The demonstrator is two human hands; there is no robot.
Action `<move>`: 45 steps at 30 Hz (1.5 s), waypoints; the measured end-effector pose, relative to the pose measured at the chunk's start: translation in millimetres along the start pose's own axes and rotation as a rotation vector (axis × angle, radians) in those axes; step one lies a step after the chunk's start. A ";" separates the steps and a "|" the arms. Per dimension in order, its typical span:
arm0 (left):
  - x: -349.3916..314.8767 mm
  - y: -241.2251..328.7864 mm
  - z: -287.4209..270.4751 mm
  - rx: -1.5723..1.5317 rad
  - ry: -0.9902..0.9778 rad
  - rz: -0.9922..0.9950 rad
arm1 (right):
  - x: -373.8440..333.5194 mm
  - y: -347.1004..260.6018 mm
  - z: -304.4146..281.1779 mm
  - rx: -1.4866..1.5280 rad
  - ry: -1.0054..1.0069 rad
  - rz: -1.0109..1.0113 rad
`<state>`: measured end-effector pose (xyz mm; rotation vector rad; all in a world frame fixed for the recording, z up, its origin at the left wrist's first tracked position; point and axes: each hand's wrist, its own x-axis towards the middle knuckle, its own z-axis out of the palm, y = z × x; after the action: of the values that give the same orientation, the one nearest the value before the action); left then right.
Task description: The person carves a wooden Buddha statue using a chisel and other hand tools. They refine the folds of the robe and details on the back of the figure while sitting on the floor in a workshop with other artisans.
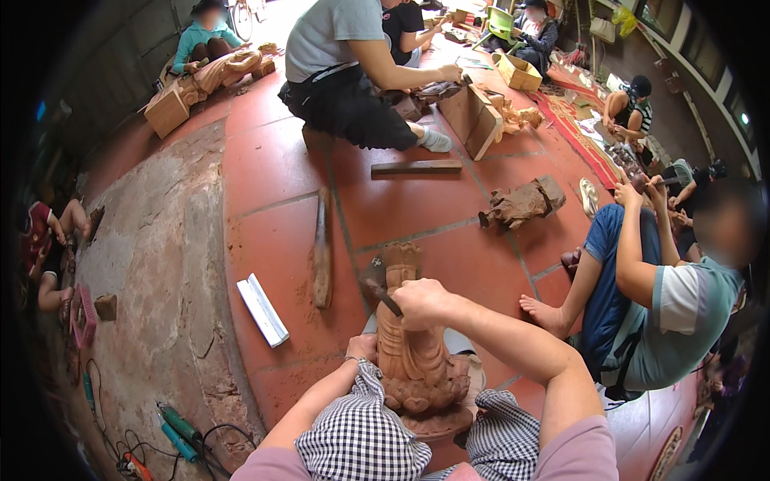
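A carved wooden statue, brown with draped folds and a rounded carved base, stands upright between my knees. My right hand is closed on a short dark tool across the statue's upper part; the tool's exact kind does not show. Low against the statue's left side, my left hand is closed and steadies it, its fingertips partly hidden. Checked black-and-white cloth covers my legs on both sides of the base.
Ahead lie a long wooden bar, a wooden strip, folded white paper and a rough wood piece. A person sits close on my right; another crouches ahead. Power tools with cords lie at lower left.
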<state>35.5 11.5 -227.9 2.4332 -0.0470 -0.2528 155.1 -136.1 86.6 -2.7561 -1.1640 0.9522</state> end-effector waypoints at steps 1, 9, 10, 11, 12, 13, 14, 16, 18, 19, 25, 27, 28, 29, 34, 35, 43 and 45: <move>3.3 3.4 4.5 -0.004 -0.022 -0.005 | 5.2 7.6 10.5 -0.036 0.076 0.003; 4.0 16.3 -13.9 0.046 -0.110 -0.053 | 21.5 25.2 -21.7 0.197 -0.012 0.052; 2.9 19.5 -14.3 0.053 -0.122 -0.053 | 19.3 23.2 -9.6 0.084 0.043 0.023; 2.9 21.8 -15.6 0.061 -0.130 -0.053 | 23.3 24.3 -7.5 0.035 0.047 -0.006; 3.0 24.1 -17.0 0.067 -0.137 -0.055 | 27.6 25.8 -5.1 -0.013 0.051 -0.034; 1.3 25.7 -16.5 0.064 -0.149 -0.051 | 32.3 32.2 -13.1 0.161 -0.056 0.060; 1.5 25.5 -18.2 0.064 -0.152 -0.054 | 39.4 38.6 -22.4 0.336 -0.162 0.147; 3.7 25.2 -19.6 0.068 -0.154 -0.048 | 53.5 52.1 -11.7 0.500 -0.148 0.168; 2.1 25.0 -17.8 0.067 -0.152 -0.046 | 59.0 63.2 1.1 0.586 -0.091 0.196; 2.4 24.0 -18.6 0.066 -0.148 -0.046 | 52.0 56.8 -2.3 0.534 -0.084 0.162; 4.8 24.2 -19.9 0.068 -0.140 -0.035 | 44.4 46.0 -10.7 0.321 -0.100 0.068; 3.6 25.5 -18.2 0.067 -0.141 -0.030 | 57.5 59.6 -9.7 0.575 -0.192 0.167; 5.5 26.7 -16.9 0.065 -0.138 -0.023 | 57.3 62.4 -6.8 0.580 -0.161 0.179; 6.3 26.5 -16.9 0.063 -0.135 -0.018 | 56.5 64.6 -4.4 0.585 -0.129 0.192; 4.2 22.3 -18.3 0.065 -0.105 -0.009 | 21.5 42.0 -0.5 0.158 0.054 -0.060; 4.1 22.4 -18.9 0.066 -0.098 -0.006 | 19.3 39.0 1.0 0.123 0.107 -0.072; 4.3 26.3 -9.0 0.041 -0.024 0.054 | 51.7 86.7 13.3 0.777 -0.029 0.133; 0.8 24.4 -9.8 0.026 -0.002 0.067 | 31.5 81.6 15.9 0.713 -0.031 0.031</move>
<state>39.0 -1.1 -205.1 2.4519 -0.1324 -0.2257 216.7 -178.4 38.3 -2.1888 -0.6063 1.1345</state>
